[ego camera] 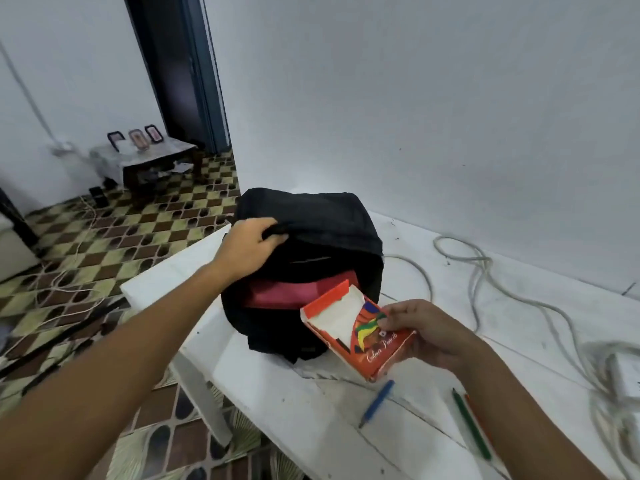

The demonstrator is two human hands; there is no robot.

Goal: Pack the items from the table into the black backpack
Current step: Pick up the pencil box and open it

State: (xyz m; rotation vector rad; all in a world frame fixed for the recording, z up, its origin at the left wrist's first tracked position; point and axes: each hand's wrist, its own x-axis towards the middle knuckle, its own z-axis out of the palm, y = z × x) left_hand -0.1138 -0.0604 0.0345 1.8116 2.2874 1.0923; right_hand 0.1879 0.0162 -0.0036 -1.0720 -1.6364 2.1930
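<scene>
The black backpack [332, 220] stands on the white table [277, 393], its top unzipped. A red item [280, 294] shows inside the opening. My left hand [247, 245] grips the upper flap of the backpack and holds it open. My right hand [429, 332] holds an orange colour pencil box [367, 336], its lid flap open, with its open end at the mouth of the backpack. A blue pencil [377, 403], a green pencil [471, 424] and an orange pencil [479, 422] beside the green one lie loose on the table near me.
White cables [485, 268] loop across the right side of the table to a white charger [623, 375] at the right edge. A white wall stands close behind the backpack. Left of the table lie a patterned tile floor and a small side table [152, 161] with picture frames.
</scene>
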